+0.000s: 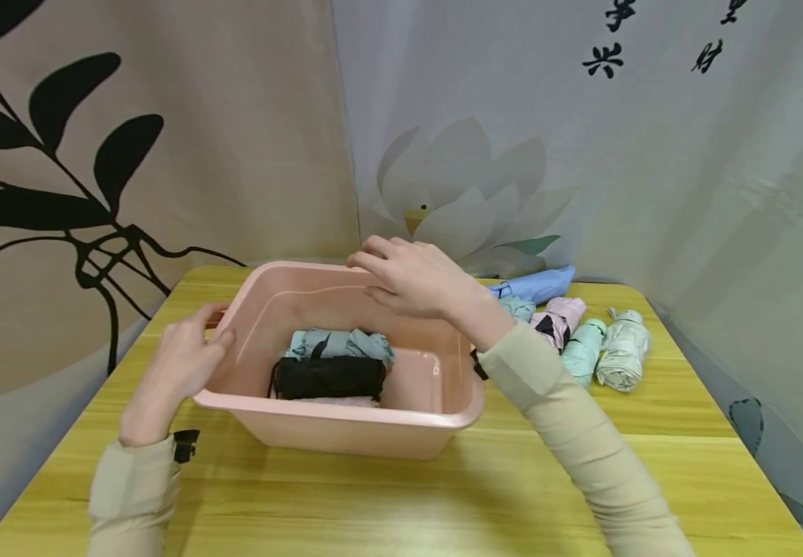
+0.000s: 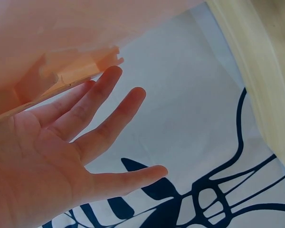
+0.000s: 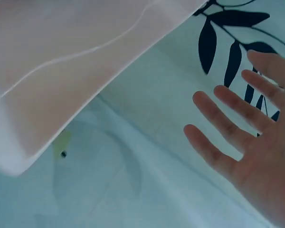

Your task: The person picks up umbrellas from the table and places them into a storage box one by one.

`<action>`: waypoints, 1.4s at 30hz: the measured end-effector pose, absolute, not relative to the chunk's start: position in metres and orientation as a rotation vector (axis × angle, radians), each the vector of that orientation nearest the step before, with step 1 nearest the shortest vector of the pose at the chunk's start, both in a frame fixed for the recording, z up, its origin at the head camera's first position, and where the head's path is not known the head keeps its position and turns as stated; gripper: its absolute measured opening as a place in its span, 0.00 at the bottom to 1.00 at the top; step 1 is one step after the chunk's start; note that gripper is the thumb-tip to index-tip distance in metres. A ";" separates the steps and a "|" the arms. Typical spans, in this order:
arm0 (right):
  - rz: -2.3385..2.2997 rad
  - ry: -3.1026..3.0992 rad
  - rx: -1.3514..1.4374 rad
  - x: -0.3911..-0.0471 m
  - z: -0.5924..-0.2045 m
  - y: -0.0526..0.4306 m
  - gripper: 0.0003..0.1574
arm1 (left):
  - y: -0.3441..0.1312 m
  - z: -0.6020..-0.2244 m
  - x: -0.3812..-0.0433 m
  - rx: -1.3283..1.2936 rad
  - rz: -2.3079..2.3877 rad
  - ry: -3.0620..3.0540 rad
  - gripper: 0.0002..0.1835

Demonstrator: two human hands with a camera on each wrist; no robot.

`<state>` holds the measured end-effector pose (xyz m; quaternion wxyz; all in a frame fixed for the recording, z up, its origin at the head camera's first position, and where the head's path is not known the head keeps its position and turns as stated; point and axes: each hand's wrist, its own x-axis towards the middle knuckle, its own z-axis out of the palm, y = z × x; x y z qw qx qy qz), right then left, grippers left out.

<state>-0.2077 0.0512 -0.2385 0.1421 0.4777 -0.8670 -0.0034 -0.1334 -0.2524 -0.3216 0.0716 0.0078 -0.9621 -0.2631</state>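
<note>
A pink plastic tub (image 1: 346,422) stands on the table. My left hand (image 1: 182,360) is at its left rim; in the left wrist view the fingers (image 2: 104,128) are extended beside the underside of the rim. My right hand (image 1: 418,282) hovers over the far right part of the tub, holding nothing; its fingers (image 3: 232,126) are spread apart in the right wrist view. Inside the tub, toward the left, lie a grey-blue rolled bundle (image 1: 346,344), like a folded umbrella, and a black one (image 1: 329,377) in front of it. A pale pink one (image 1: 346,401) is mostly hidden by the near rim.
Right of the tub lie several similar rolled bundles: blue (image 1: 537,286), pale teal (image 1: 517,307), pink and black (image 1: 558,321), mint (image 1: 584,350) and white (image 1: 624,352). The right forearm partly covers this row. A printed curtain (image 1: 248,139) hangs behind the wooden table (image 1: 374,503).
</note>
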 end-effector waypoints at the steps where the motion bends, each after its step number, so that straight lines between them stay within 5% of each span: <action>1: 0.008 -2.493 1.373 -0.209 -0.239 0.056 0.21 | -0.252 -0.322 -0.133 0.026 -0.790 -2.892 0.27; 18: 0.199 -2.618 1.042 -0.227 -0.289 0.182 0.20 | -0.251 -0.320 -0.132 0.031 -0.800 -2.887 0.27; 31: 0.180 -2.708 0.530 -0.239 -0.346 0.291 0.20 | -0.251 -0.320 -0.132 0.043 -0.805 -2.892 0.27; 42: 0.252 -3.010 -0.008 -0.235 -0.395 0.355 0.35 | -0.252 -0.321 -0.132 0.034 -0.807 -2.893 0.26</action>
